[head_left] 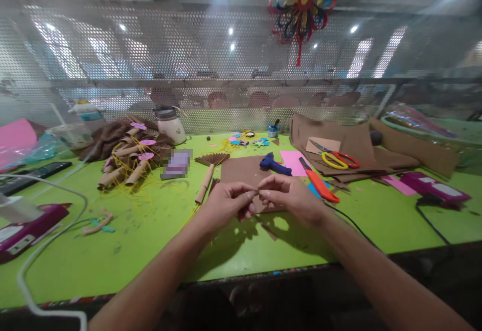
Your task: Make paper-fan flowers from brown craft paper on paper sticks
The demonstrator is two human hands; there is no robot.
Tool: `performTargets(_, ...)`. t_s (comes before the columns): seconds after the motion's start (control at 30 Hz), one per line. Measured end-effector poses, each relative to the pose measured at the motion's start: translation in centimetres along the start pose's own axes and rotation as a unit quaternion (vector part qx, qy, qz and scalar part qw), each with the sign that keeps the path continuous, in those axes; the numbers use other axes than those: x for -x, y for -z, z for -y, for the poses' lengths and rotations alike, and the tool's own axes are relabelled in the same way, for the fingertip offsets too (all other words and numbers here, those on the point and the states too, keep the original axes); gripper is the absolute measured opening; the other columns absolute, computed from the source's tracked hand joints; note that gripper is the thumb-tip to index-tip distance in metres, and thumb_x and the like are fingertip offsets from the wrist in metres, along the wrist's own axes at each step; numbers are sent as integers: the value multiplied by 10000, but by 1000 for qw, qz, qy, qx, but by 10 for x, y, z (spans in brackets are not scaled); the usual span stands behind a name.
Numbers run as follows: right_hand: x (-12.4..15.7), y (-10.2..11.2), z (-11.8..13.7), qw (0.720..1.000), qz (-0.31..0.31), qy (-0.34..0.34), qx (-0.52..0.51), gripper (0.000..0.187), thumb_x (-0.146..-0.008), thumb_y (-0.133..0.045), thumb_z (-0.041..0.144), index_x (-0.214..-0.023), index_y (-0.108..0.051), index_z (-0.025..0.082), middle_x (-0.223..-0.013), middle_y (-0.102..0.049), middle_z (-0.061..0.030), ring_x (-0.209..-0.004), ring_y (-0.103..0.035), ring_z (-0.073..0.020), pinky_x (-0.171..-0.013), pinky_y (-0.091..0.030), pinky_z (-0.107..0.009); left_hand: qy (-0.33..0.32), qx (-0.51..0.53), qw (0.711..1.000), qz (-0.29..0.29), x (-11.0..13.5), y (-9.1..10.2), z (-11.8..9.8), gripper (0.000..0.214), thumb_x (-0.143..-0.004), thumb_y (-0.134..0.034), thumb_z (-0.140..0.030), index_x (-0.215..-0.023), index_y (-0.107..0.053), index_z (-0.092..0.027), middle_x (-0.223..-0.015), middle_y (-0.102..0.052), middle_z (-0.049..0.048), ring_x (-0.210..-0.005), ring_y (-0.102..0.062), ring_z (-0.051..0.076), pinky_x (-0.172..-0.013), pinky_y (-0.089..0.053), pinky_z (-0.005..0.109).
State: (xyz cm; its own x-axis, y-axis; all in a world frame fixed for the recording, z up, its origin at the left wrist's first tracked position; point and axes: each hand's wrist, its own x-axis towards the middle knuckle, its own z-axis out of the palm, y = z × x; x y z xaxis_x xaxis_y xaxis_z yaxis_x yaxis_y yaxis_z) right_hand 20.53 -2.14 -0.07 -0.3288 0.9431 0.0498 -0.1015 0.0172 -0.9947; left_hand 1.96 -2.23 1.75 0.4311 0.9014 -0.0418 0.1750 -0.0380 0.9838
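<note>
My left hand (226,203) and my right hand (289,198) meet above the green table (150,250), fingertips pinched together on a small brown strip (257,191) of folded paper or foam. Both hands are closed on it. Under them lies a brown sheet (241,170). A brown pleated fan on a rolled handle (209,170) lies just left of the sheet. A blue glue gun (274,164) rests on the sheet's far edge, past my fingers.
A pile of finished rolled fans (128,160) sits at back left, with a white jar (171,125). An orange utility knife (319,184), yellow-red scissors (337,159) and brown sheets (376,145) lie at right. White cable (48,240) and magenta devices (30,225) lie at left.
</note>
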Motion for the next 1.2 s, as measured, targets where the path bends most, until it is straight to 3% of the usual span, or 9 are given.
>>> performTargets(0.13,-2,-2,-5,1000,-13,8,-4,247,-666,-751,347,-780,-632,163,-671,-592,16,-594,-515,-98,-606,-433,-268,-3,-6,1000,6,0,-2,0,198,-821,-572,-313,-859,-637,-129,-667,-637,8,-544,-524,79,-524,-405,214)
performTargets(0.33,-5,0,-8,998,-36,18,-46,218,-661,-747,319,-749,-633,155,-639,-586,11,-565,-507,-102,-595,-439,-285,1,65,997,49,-1,0,5,222,-846,-556,-275,-982,-653,-129,-803,-667,62,-640,-580,100,-605,-469,250)
performTargets(0.53,-6,1,-8,997,-48,28,-57,201,-646,-746,297,-730,-644,146,-608,-590,9,-554,-511,-102,-584,-422,-276,34,96,992,68,-1,7,5,274,-828,-605,-271,-1060,-636,-131,-870,-675,85,-717,-612,108,-647,-467,241)
performTargets(0.7,-8,1,-7,995,-55,15,-82,252,-602,-773,326,-697,-633,139,-597,-604,0,-554,-522,-107,-573,-416,-271,33,95,994,47,-2,9,3,289,-809,-627,-267,-1051,-625,-108,-845,-677,91,-675,-614,105,-652,-478,252)
performTargets(0.97,-8,4,-6,993,-45,23,-108,223,-633,-759,300,-721,-632,140,-628,-635,-23,-592,-572,-122,-573,-419,-269,16,139,986,89,-3,14,6,311,-808,-622,-244,-1077,-617,-89,-896,-694,110,-696,-636,119,-755,-496,290)
performTargets(1.2,-11,6,-10,993,-22,23,-116,246,-647,-750,318,-772,-674,120,-642,-636,-31,-603,-568,-117,-572,-427,-267,20,56,997,57,-3,10,2,326,-817,-607,-290,-1092,-621,-116,-866,-692,77,-701,-618,109,-728,-492,274)
